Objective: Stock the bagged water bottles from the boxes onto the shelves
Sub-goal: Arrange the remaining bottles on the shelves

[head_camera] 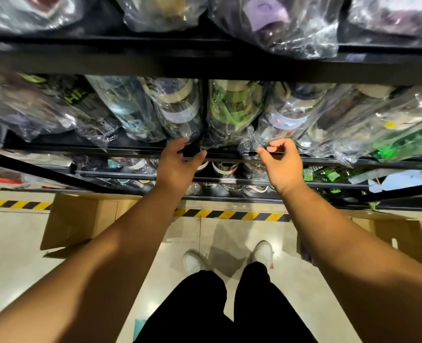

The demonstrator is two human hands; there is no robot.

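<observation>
A row of water bottles in clear plastic bags lies on the middle black shelf (229, 154), bottoms toward me. A green-patterned bagged bottle (232, 107) sits in the centre, with a clear bagged bottle (177, 107) to its left and a white-banded bagged bottle (286, 117) to its right. My left hand (177, 167) is at the shelf's front edge, thumb and fingers spread against the bag ends below the green bottle. My right hand (279, 162) has loosely curled fingers touching the white-banded bottle's bag, thumb pointing left. Neither hand carries a bottle.
More bagged bottles fill the upper shelf (155, 45) and the lower shelves (229, 179). Open cardboard boxes stand on the floor at left (81, 219) and right (398, 236). Yellow-black tape (229, 215) runs along the floor by the rack. My feet (229, 258) stand between the boxes.
</observation>
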